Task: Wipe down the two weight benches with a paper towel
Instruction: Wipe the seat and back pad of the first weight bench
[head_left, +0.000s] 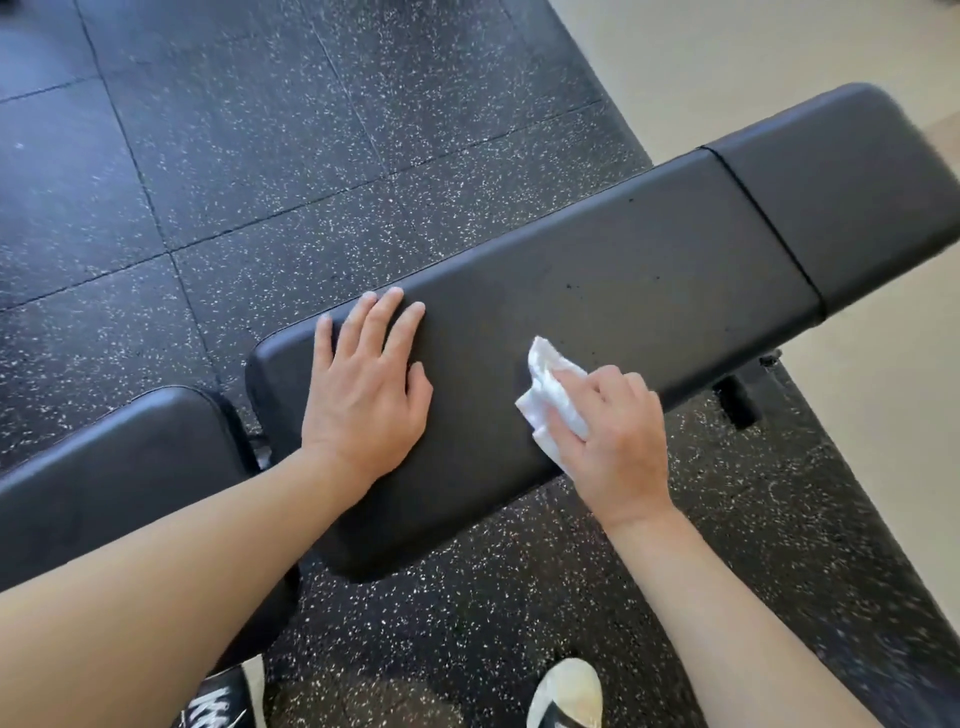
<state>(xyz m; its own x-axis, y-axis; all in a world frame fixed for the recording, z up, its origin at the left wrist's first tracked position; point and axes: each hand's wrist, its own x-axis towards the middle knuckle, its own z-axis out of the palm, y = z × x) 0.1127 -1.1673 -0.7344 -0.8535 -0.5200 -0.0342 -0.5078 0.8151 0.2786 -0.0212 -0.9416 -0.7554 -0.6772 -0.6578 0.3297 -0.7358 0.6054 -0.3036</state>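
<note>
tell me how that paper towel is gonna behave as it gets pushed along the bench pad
The paper towel looks crumpled and soft, so it will probably bunch and fold rather than slide flat. The right hand grips it against the bench pad, which should keep it from slipping out. It seems thin, so it may tear if it is rubbed hard.

Bare forearms, no sleeves; black-and-white sneakers (563, 693) with white toe caps and white lettering.

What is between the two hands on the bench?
Only bare black bench pad lies between the left hand and the right hand holding the towel, in the head view.
</note>
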